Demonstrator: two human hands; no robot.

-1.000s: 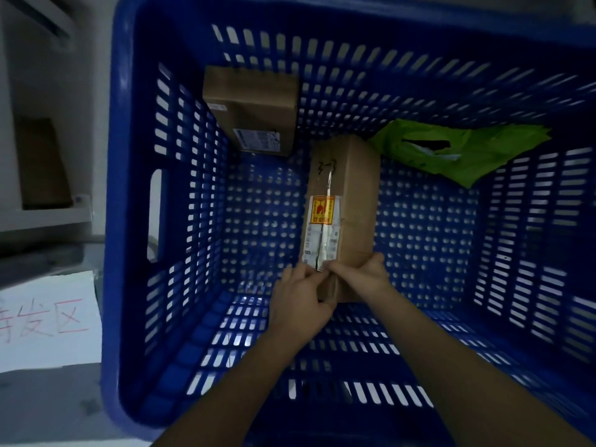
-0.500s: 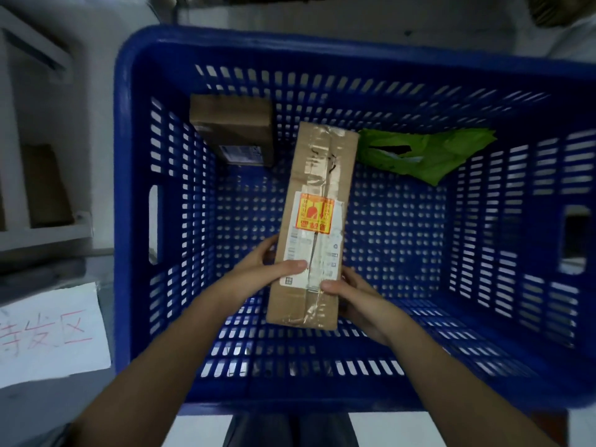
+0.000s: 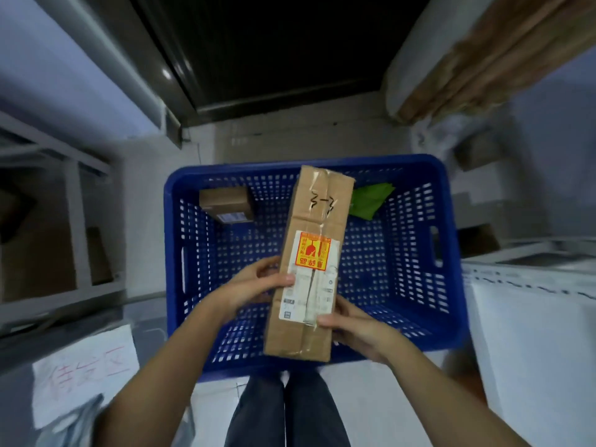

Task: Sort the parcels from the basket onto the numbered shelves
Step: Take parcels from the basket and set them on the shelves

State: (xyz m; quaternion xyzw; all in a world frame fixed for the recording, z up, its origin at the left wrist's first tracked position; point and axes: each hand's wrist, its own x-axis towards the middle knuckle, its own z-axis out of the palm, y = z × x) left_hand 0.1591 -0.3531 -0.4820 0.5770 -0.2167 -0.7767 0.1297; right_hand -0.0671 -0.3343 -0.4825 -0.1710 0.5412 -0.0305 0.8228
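Parcel (image 3: 309, 262), a long taped cardboard box, held by left grip (image 3: 254, 287) and right grip (image 3: 353, 330) above slotted basket (image 3: 416, 253)

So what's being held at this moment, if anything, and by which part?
The long cardboard parcel, held by its near end: left hand on its left side, right hand on its right, thumbs on the labelled top.

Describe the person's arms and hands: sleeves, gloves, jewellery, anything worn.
Both forearms are bare up to the frame edge, with no sleeve in view. The left hand and right hand wear no gloves, and no rings, watch or bracelet show. Below them, the legs wear dark blue trousers.
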